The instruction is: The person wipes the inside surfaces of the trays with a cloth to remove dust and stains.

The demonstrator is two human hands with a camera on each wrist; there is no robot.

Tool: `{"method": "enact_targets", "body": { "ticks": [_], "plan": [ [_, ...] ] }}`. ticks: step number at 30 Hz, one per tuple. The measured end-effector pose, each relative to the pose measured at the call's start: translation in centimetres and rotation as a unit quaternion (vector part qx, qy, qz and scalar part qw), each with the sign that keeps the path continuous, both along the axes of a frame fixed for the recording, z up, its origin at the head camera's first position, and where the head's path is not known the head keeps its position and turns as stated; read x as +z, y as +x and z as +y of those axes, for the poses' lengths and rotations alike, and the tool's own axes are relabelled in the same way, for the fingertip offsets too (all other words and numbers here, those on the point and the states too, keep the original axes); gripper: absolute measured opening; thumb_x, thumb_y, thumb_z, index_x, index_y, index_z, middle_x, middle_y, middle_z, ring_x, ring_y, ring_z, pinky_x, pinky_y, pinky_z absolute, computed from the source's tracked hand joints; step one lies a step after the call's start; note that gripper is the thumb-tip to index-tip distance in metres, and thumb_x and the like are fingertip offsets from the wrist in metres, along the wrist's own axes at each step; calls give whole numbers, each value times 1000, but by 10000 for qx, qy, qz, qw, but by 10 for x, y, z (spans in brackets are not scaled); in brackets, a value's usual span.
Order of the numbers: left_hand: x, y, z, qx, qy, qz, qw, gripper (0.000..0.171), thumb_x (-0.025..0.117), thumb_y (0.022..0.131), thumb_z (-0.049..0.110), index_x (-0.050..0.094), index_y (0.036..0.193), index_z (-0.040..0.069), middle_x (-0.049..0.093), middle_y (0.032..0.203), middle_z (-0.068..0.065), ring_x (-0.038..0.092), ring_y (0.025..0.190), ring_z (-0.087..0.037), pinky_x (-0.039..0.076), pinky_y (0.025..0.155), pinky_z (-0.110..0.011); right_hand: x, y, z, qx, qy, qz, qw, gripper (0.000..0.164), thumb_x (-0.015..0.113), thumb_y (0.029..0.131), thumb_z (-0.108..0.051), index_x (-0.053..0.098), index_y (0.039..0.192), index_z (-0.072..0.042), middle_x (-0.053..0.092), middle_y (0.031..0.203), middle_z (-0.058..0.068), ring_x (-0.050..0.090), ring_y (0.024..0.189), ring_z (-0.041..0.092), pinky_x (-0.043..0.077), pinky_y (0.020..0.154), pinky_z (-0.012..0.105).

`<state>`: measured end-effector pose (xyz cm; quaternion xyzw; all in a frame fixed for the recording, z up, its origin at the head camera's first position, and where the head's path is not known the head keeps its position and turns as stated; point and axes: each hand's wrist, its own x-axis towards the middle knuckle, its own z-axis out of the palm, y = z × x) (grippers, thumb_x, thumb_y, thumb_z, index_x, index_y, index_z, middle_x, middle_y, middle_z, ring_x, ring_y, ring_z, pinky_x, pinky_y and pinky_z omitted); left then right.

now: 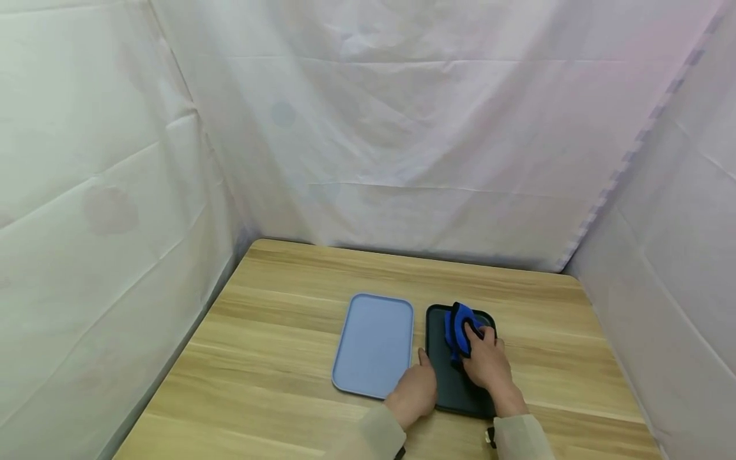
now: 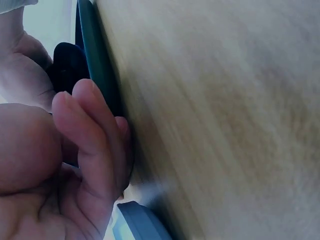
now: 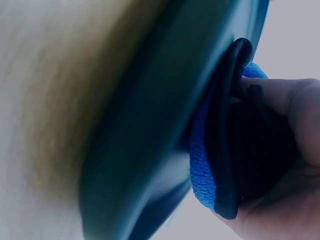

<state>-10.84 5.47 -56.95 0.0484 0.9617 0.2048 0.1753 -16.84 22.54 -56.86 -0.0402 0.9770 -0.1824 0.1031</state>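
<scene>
In the head view a blue cloth item with black trim (image 1: 460,329), apparently a folded cloth or mitt, lies on a black tray (image 1: 457,390). My right hand (image 1: 489,361) grips it from the right, and the right wrist view shows thumb and fingers round its black-edged blue fabric (image 3: 202,165). At the near left corner of the black tray my left hand (image 1: 415,388) holds the rim, one finger pointing away along the left edge. The left wrist view has the left fingers (image 2: 95,135) bent close beside the dark green-black tray side (image 2: 100,55).
A light blue tray (image 1: 376,345) lies left of the black one, a narrow strip of table between them. Both sit on a wood-grain table (image 1: 276,345). Pale cloth curtains (image 1: 402,128) hang behind it and on both sides.
</scene>
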Motion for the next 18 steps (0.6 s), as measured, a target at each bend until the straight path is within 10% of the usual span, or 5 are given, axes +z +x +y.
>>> {"method": "enact_targets", "body": {
  "ticks": [18],
  "plan": [
    [3,2,-1,-228,-317,131,9992,86,75,89,10,28,158,-9,54,53,-2,49,45,-12,42,44,-26,-1,-20,-1,-159,-99,-227,9996,75,68,96,-16,33,162,-6,22,159,34,32,134,62,45,96,71]
  ]
}}
